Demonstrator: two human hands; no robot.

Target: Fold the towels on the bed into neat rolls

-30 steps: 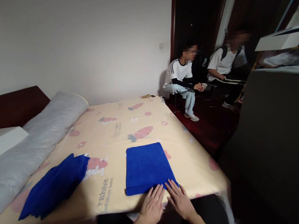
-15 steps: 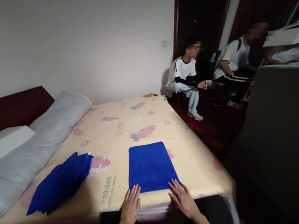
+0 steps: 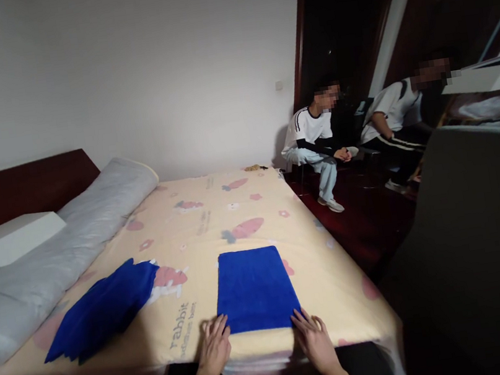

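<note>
In front of me a blue cloth (image 3: 256, 290) lies flat on the bed, folded into a neat rectangle. My left hand (image 3: 215, 346) rests at its near left corner, fingertips touching the edge, fingers slightly bent and apart. At the near right corner, my right hand (image 3: 315, 335) touches the cloth with its fingers spread and a little curled. Neither hand lifts the fabric. To the left, a crumpled pile of blue cloth (image 3: 102, 311) lies loose on the patterned sheet.
The bed (image 3: 201, 238) has a cream sheet with carrot prints. A long grey roll (image 3: 94, 214) and a white box (image 3: 17, 238) lie along the headboard (image 3: 19, 187). Two people (image 3: 312, 134) sit beyond the right side. A dark panel (image 3: 488, 239) stands at right.
The view has tilted up slightly, so the bed sits lower. Both hands stay at the near corners, their fingers more bent than before. My right hand has shifted slightly outward.
</note>
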